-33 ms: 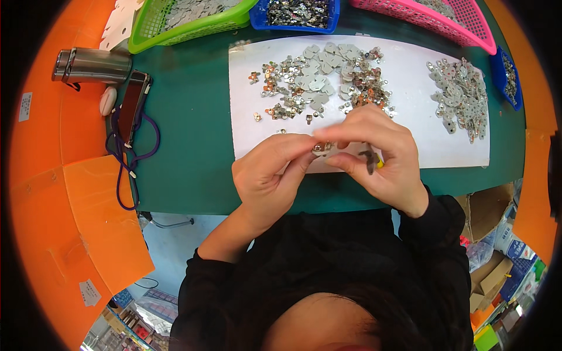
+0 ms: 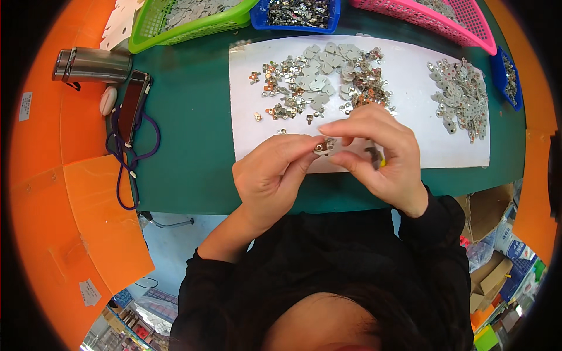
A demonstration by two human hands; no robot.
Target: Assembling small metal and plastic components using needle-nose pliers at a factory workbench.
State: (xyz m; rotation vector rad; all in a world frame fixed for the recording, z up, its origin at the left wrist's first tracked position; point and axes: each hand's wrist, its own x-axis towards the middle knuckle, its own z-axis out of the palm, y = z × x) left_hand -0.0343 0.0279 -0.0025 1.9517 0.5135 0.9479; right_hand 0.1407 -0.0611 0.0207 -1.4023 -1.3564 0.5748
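Observation:
Between thumb and fingertips, my left hand (image 2: 266, 169) pinches a small metal part (image 2: 321, 148) with shiny raised fittings. My right hand (image 2: 380, 152) is just right of it, thumb and index finger parted around a gap. Tucked in the curled fingers of that hand is a dark tool with a yellow bit (image 2: 375, 155); its kind is mostly hidden. Both hands hover above the near edge of a white sheet (image 2: 421, 137). Beyond them lie loose flat grey plates (image 2: 316, 82), small brass and silver fittings (image 2: 284, 76), and a further heap of fittings (image 2: 370, 90).
A pile of metal plates with fittings (image 2: 461, 93) covers the sheet's right end. Along the back stand a green basket (image 2: 193, 32), a blue bin (image 2: 295, 27) and a pink basket (image 2: 433, 26). A steel flask (image 2: 96, 65) and a phone with a purple cord (image 2: 133, 108) are left.
The thumb and index finger of my right hand have drawn slightly away from the metal part and spread apart. My left hand stays put with its pinch.

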